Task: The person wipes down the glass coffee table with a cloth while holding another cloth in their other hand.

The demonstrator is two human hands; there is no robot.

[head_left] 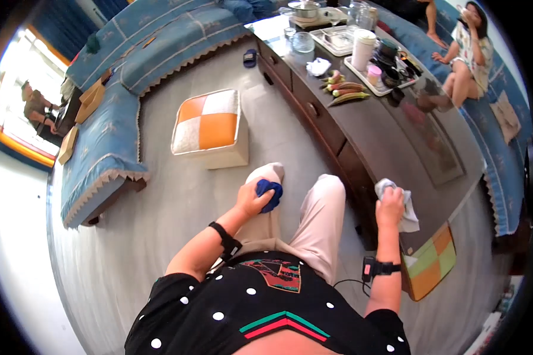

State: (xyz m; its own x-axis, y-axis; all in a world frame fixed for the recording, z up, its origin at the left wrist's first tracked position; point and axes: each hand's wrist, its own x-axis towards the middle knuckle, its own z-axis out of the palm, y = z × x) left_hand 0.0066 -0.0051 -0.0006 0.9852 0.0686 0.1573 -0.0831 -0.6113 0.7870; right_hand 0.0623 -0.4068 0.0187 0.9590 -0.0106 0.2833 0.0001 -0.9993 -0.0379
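Pale cloth (410,218) fills our right hand (389,207) at the table's (391,145) near end; our left hand (252,199) clutches blue cloth (271,196); trays (336,40) occupy the far end; completion we cannot judge.

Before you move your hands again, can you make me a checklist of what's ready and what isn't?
1. Left hand gripping the blue cloth: ok, it's bunched in the fingers.
2. Right hand gripping the pale cloth: ok, part of it hangs out below the hand.
3. Vegetables apart from the pale cloth: ok, they lie farther up the table.
4. Tall white container off the table: not ok, it stands there among other things.
5. Pale cloth's underside clean: cannot tell, it's hidden.
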